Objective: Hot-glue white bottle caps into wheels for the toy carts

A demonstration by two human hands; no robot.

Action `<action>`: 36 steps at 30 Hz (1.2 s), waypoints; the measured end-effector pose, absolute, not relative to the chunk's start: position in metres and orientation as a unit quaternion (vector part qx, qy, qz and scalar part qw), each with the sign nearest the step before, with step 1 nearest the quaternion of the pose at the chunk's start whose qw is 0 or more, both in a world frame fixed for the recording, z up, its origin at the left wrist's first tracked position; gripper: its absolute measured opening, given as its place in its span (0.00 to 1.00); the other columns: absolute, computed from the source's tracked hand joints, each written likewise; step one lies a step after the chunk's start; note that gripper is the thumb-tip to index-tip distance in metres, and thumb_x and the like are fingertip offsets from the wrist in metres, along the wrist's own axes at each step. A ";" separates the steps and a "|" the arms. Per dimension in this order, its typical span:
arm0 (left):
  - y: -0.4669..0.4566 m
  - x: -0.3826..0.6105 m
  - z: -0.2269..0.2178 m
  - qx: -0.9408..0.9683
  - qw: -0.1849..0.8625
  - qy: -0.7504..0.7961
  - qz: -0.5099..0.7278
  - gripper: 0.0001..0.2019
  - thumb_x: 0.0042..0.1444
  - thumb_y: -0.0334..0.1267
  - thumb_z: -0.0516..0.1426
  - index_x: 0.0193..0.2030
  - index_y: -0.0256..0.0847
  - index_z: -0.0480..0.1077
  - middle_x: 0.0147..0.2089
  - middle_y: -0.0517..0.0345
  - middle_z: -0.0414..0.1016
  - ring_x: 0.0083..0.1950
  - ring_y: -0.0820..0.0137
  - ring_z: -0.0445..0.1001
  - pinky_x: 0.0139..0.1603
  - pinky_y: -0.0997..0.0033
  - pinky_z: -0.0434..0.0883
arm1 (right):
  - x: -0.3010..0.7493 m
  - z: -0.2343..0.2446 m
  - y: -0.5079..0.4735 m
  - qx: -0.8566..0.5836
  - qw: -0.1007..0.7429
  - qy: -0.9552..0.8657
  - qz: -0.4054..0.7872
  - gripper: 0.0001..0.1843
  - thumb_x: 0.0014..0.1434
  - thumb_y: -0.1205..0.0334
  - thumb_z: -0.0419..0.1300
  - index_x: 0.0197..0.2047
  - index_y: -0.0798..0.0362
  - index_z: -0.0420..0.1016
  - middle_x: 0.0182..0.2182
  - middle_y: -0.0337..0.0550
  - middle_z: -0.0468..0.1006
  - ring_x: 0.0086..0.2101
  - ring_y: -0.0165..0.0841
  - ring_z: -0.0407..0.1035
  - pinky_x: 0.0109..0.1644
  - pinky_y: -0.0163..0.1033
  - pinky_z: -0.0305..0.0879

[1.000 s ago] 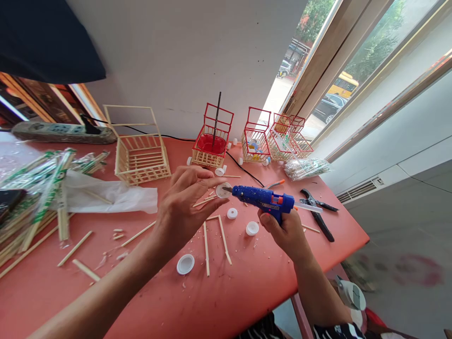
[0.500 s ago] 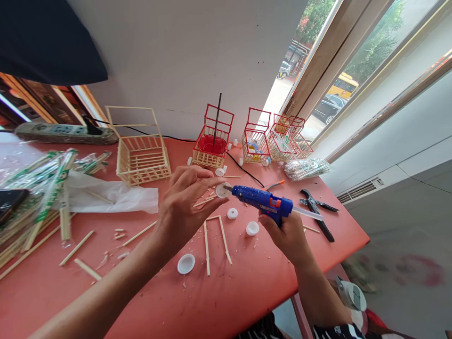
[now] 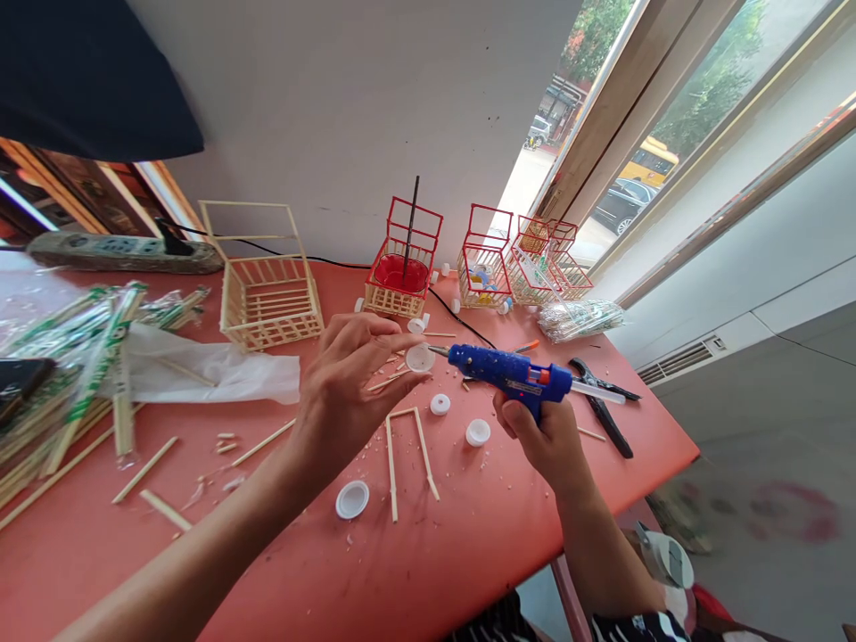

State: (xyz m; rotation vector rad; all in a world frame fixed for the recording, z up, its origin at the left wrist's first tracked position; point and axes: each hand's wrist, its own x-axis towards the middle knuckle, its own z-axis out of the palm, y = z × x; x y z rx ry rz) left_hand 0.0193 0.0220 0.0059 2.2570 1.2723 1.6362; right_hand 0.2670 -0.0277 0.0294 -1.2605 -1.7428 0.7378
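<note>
My left hand (image 3: 348,383) pinches a small white bottle cap (image 3: 420,358) between thumb and fingers, held above the red table (image 3: 267,553). My right hand (image 3: 545,441) grips a blue hot glue gun (image 3: 512,374) with a clear glue stick poking out its back. The gun's nozzle sits just to the right of the cap, very close to it. Below the hands a U-shaped frame of wooden sticks (image 3: 407,450) lies on the table. Three more white caps (image 3: 351,499) (image 3: 440,404) (image 3: 477,432) lie around it.
An unpainted stick basket (image 3: 267,294) and several red-painted stick carts (image 3: 405,259) stand along the wall. Wrapped chopsticks (image 3: 73,357) and loose sticks pile up at the left. Black pliers (image 3: 602,406) lie at the right near the table's edge. A power strip (image 3: 120,251) sits at the back left.
The glue gun has lifted slightly and shifted right, its nozzle drawing a little away from the cap. My left hand has stayed almost still with the cap.
</note>
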 end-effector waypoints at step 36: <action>0.000 0.049 -0.015 0.735 0.123 0.301 0.595 0.21 0.61 0.31 0.69 0.58 0.52 0.79 0.37 0.61 0.73 0.41 0.67 0.71 0.42 0.68 0.72 | 0.231 -0.004 -0.023 -0.368 0.475 -0.396 0.694 0.30 0.53 0.36 0.75 0.38 0.52 0.70 0.22 0.37 0.75 0.21 0.26 0.61 0.21 0.31 0.49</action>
